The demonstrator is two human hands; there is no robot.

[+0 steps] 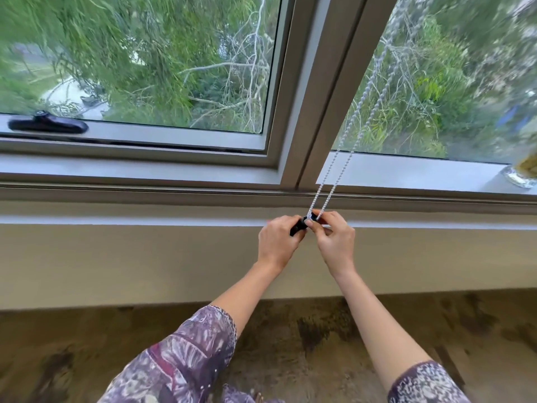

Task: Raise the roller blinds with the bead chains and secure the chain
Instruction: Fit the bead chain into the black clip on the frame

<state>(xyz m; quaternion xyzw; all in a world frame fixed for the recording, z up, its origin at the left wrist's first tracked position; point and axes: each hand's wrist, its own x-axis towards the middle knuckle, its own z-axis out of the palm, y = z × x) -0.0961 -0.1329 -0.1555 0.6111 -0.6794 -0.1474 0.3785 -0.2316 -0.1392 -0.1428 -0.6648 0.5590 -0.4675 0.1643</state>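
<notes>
A white bead chain (353, 132) hangs as a doubled loop in front of the right window pane and runs down to the sill edge. Its lower end sits in a small black chain holder (300, 225) at the wall just under the sill. My left hand (277, 242) grips the black holder from the left. My right hand (334, 238) pinches the bottom of the chain loop at the holder's top. The two hands touch around it. No blind fabric shows over the glass in this view.
A grey window frame with a central mullion (313, 112) divides two panes. A black window handle (48, 125) lies on the left sash. A glass object (520, 175) stands on the sill (145, 219) at far right. Brown carpet (319, 330) lies below the wall.
</notes>
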